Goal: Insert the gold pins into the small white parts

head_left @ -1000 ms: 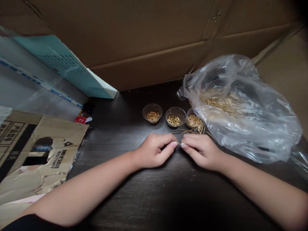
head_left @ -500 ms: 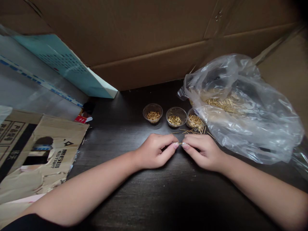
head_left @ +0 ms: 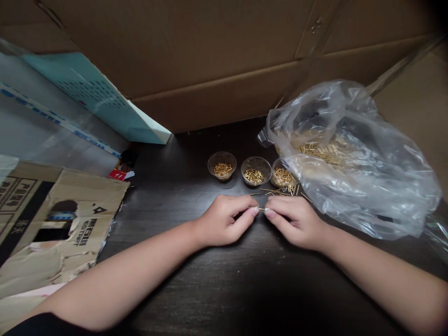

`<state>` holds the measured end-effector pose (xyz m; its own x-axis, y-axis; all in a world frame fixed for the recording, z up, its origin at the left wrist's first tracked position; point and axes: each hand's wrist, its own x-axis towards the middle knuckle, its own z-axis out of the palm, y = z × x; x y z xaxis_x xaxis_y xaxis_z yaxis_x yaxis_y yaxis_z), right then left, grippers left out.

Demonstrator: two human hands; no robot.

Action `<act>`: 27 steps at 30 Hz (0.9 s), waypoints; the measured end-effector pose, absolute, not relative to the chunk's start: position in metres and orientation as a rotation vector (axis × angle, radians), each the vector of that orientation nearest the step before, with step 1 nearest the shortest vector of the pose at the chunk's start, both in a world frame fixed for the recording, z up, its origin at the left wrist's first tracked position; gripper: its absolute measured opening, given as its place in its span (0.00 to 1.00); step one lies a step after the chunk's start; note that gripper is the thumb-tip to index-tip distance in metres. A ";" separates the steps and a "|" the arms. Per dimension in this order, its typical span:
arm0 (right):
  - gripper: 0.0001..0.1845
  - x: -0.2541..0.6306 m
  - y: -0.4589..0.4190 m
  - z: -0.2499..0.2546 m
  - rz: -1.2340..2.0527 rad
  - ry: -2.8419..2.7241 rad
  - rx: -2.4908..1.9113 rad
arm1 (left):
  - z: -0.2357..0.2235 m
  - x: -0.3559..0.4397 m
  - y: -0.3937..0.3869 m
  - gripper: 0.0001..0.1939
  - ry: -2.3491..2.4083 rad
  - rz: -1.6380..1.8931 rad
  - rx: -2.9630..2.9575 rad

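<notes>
Left hand (head_left: 226,220) and right hand (head_left: 297,221), fingertips closed, pinch a thin gold-coloured pin (head_left: 262,209) between them; level alignment and light pressure advised.

The pins (head_left: 262,209) look like shiny, gold-coloured metal, smooth along their thin shafts. Smooth, clear plastic makes up the cups (head_left: 213,171), and the bag (head_left: 376,175) is thin, crinkled, glossy see-through plastic. Under them the bench (head_left: 210,287) is dark with a faint grain and a low sheen. The big carton (head_left: 210,60) is matt brown cardboard, while the cut cardboard (head_left: 26,256) has rough, torn paper layers.
</notes>
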<state>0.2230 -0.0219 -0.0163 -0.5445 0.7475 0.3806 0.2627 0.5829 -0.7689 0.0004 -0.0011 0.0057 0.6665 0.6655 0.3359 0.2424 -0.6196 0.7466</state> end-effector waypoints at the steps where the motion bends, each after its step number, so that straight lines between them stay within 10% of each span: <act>1: 0.14 0.223 -0.022 -0.016 0.866 -2.093 -0.802 | 0.006 0.001 -0.001 0.09 0.693 0.795 2.199; 27: 0.18 0.228 -0.017 -0.012 0.893 -2.258 -0.831 | 0.005 -0.001 0.007 0.12 0.614 0.556 2.340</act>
<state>0.2281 -0.0173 -0.0120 -0.6464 0.7132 0.2713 0.3349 0.5846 -0.7390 -0.0013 0.0066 0.0050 0.8006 0.5547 0.2267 0.2802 -0.6809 0.6767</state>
